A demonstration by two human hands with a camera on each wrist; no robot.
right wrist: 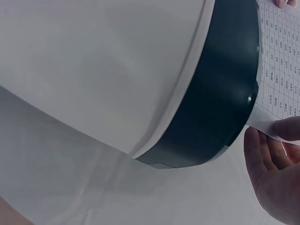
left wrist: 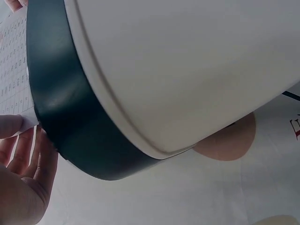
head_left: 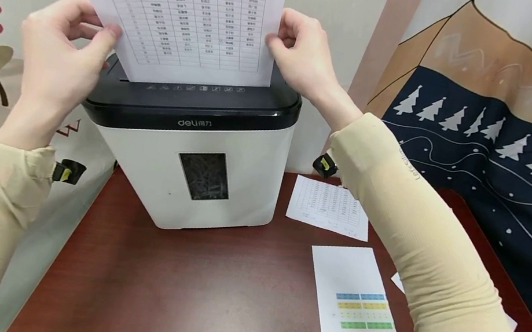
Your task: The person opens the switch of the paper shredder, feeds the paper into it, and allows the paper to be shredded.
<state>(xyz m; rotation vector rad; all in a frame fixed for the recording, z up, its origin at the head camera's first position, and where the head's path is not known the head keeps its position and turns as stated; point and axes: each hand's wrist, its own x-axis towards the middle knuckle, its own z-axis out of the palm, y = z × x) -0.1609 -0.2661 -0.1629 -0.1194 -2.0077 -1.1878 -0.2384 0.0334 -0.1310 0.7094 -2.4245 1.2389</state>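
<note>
A sheet of paper [head_left: 193, 30] printed with a table of names stands upright over the black top of a white paper shredder [head_left: 141, 157]. Its lower edge meets the shredder's top at the slot. My left hand [head_left: 64, 44] pinches the sheet's left edge between thumb and fingers, and my right hand [head_left: 306, 52] pinches the right edge. In the left wrist view, the left thumb lies on the paper [left wrist: 14, 70] beside the dark lid. The right wrist view shows the right hand [right wrist: 276, 173] holding the paper's edge just past the lid's rim.
On the brown table [head_left: 182, 287] lie a sheet with a printed table [head_left: 328, 206] and a sheet with coloured bars [head_left: 358, 275], right of the shredder. More paper shows partly under my right forearm. Patterned cloth [head_left: 507, 112] hangs behind the table.
</note>
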